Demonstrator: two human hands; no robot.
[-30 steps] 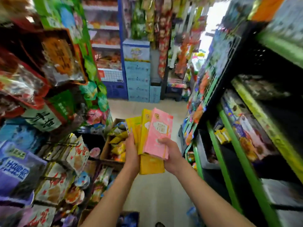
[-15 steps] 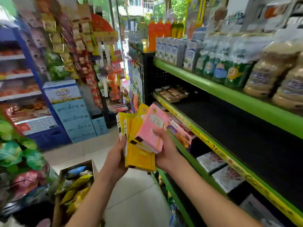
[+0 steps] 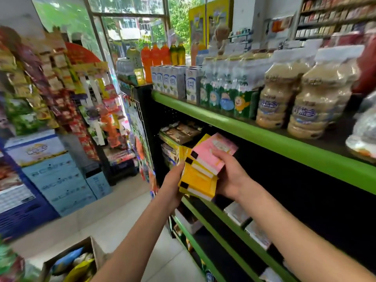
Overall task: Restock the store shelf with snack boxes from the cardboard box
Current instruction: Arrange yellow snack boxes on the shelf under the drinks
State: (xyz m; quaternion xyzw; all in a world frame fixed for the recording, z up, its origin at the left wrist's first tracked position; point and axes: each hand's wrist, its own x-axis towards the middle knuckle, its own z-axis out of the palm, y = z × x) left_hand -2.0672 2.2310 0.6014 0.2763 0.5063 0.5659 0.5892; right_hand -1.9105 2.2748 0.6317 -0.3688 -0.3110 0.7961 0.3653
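Both hands hold a stack of flat snack boxes at the front of the dark second shelf (image 3: 305,200). A pink box (image 3: 209,153) lies on top, with several yellow boxes (image 3: 198,181) under it. My left hand (image 3: 173,180) grips the stack's left side. My right hand (image 3: 230,176) grips its right side, thumb across the pink box. The open cardboard box (image 3: 89,249), with snack bags inside, stands on the floor at the lower left.
A green-edged top shelf (image 3: 254,131) carries milk cartons and bottled drinks. Brown snack packs (image 3: 179,131) lie at the left end of the second shelf. White packs (image 3: 236,212) sit on the lower shelf. Hanging snack racks and blue cartons line the aisle's left side.
The view has swung from the aisle to the right-hand shelf. Both hands have carried the stack up and rightward to the second shelf's front, tilting it flatter.
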